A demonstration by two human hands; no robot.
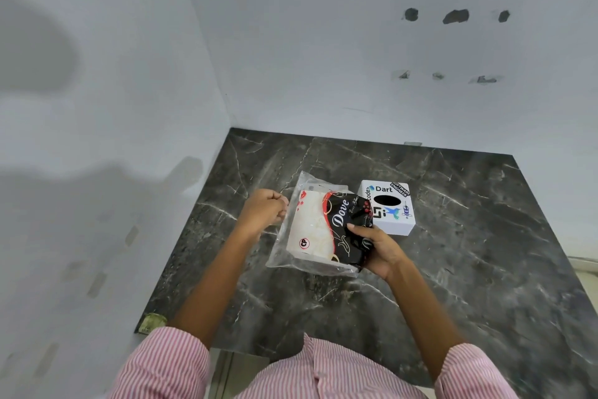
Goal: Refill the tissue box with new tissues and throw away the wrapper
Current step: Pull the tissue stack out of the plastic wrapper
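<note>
A pack of tissues in a clear plastic wrapper, printed white, red and black with "Dove", is held above the dark marble counter. My left hand pinches the wrapper's left edge. My right hand grips the pack's near right corner, thumb on top. Just right of the pack stands the white tissue box, covered in stickers, with a dark oval opening in its top. The pack overlaps the box's left edge.
White walls meet in a corner behind and to the left of the counter. The counter's near edge runs close to my striped shirt. A small greenish patch marks the counter's near left corner.
</note>
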